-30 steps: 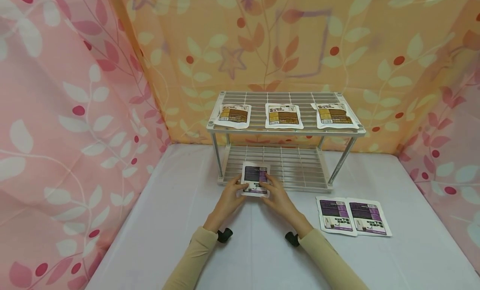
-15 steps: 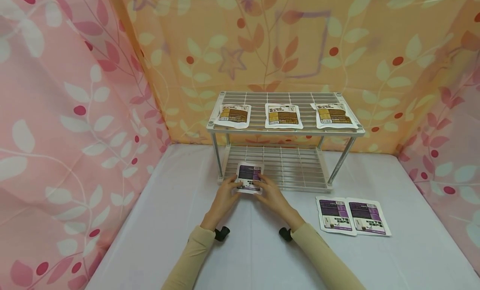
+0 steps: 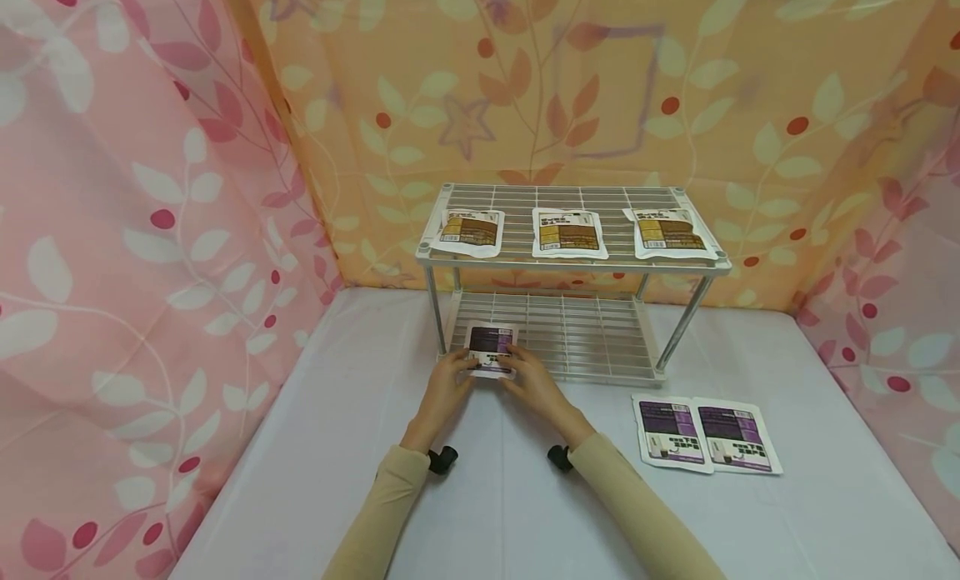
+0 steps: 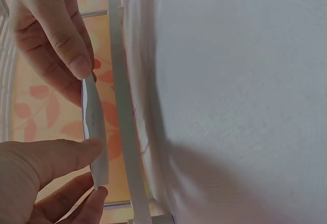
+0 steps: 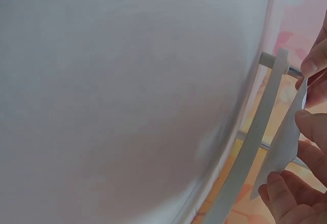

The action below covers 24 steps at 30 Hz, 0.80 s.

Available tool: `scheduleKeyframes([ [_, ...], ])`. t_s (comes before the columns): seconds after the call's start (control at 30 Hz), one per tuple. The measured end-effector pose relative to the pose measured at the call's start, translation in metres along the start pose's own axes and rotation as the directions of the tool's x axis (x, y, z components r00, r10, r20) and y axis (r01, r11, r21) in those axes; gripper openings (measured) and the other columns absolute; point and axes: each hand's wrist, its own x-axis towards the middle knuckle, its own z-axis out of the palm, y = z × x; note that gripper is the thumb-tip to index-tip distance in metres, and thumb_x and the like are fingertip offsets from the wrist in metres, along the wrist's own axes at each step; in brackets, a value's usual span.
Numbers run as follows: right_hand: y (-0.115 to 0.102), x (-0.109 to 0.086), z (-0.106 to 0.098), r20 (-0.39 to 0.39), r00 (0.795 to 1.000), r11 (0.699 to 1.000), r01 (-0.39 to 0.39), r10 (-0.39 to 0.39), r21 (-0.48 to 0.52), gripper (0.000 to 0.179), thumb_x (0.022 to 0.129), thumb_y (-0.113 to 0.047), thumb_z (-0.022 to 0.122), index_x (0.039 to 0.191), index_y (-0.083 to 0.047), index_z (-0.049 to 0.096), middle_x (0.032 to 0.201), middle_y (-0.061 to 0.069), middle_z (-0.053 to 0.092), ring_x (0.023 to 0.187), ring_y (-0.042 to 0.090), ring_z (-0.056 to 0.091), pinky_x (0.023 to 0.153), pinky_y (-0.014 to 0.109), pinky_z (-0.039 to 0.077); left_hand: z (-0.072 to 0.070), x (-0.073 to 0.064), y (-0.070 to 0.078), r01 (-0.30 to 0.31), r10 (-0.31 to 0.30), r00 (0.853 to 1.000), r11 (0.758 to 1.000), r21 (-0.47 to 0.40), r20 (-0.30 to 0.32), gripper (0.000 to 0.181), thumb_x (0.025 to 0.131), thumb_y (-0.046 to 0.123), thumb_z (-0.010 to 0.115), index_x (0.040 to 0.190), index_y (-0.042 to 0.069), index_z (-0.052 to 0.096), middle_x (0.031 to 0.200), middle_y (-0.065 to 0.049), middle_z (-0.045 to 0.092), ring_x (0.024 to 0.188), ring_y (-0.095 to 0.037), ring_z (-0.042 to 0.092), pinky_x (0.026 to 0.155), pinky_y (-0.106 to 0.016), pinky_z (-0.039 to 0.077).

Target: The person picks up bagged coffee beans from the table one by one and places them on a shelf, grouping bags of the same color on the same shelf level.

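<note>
The left hand [image 3: 446, 387] and right hand [image 3: 538, 387] pinch a pouch [image 3: 491, 340], which has moved toward the lower left of the rack [image 3: 573, 266]. Its release seems not yet done.

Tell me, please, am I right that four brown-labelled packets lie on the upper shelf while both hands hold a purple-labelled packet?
Not quite: the head view shows three brown-labelled packets on the upper shelf, not four. The left hand and right hand do hold a purple-labelled packet.

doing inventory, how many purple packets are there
3: one purple packet in the left hand and right hand, two side by side on the table in front of the right end of the rack.
</note>
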Motion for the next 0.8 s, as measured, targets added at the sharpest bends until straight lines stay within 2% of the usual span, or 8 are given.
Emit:
scheduleKeyframes([
  [0.37, 0.003, 0.013, 0.01, 0.036, 0.998, 0.998, 0.048, -0.046, -0.044, 0.037, 0.08, -0.005, 0.069, 0.114, 0.006, 0.062, 0.126, 0.03, 0.051, 0.115, 0.044, 0.049, 0.098, 0.052, 0.04, -0.001, 0.006, -0.004, 0.032, -0.033, 0.999, 0.998, 0.059, 0.002, 0.03, 0.077, -0.009, 0.064, 0.107, -0.002, 0.067, 0.125, -0.022, 0.055, 0.115, -0.041, 0.049, 0.097, -0.05, 0.042],
  [0.6, 0.004, 0.019, 0.012, 0.065, 0.998, 1.0, 0.01, -0.008, -0.02, 0.034, 0.083, -0.003, 0.066, 0.115, 0.006, 0.061, 0.128, 0.029, 0.05, 0.116, 0.043, 0.049, 0.096, 0.05, 0.042, 0.0, 0.009, -0.004, 0.015, -0.014, 1.0, 0.998, 0.055, -0.023, 0.026, 0.079, -0.009, 0.063, 0.104, -0.005, 0.067, 0.12, -0.025, 0.057, 0.112, -0.041, 0.051, 0.096, -0.05, 0.042],
  [0.8, 0.007, 0.023, 0.015, 0.081, 0.997, 1.0, -0.012, 0.014, -0.026, 0.033, 0.084, -0.004, 0.065, 0.116, 0.004, 0.061, 0.128, 0.028, 0.05, 0.116, 0.041, 0.05, 0.095, 0.048, 0.044, 0.002, 0.012, -0.005, 0.056, -0.055, 0.998, 0.997, 0.055, -0.018, 0.027, 0.079, -0.009, 0.062, 0.105, -0.004, 0.068, 0.121, -0.022, 0.057, 0.114, -0.039, 0.051, 0.097, -0.048, 0.042],
])
